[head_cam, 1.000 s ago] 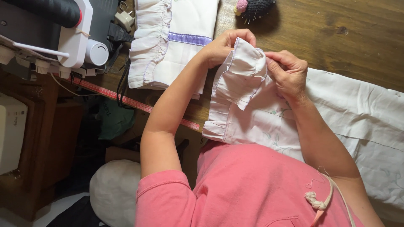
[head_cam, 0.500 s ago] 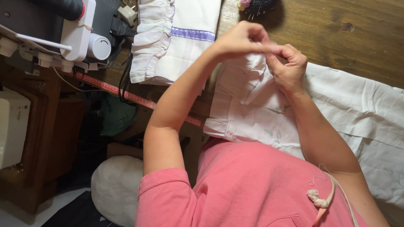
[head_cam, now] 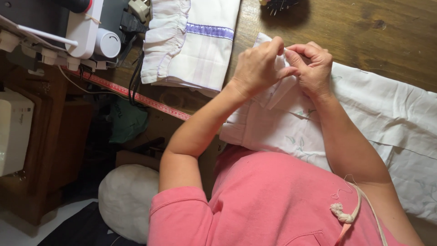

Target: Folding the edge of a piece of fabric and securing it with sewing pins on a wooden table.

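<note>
Both hands (head_cam: 284, 66) pinched together (fingertips touching)

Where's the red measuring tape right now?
In the head view, the red measuring tape lies at left along the wooden table edge, below the sewing machine and the folded white fabric with purple band.

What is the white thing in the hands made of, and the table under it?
The white cloth looks like thin woven cotton, matte: it creases and folds softly and carries faint printed leaves. Both the left hand and right hand pinch its folded edge. The table looks like brown wood, with visible grain and knots.
</note>
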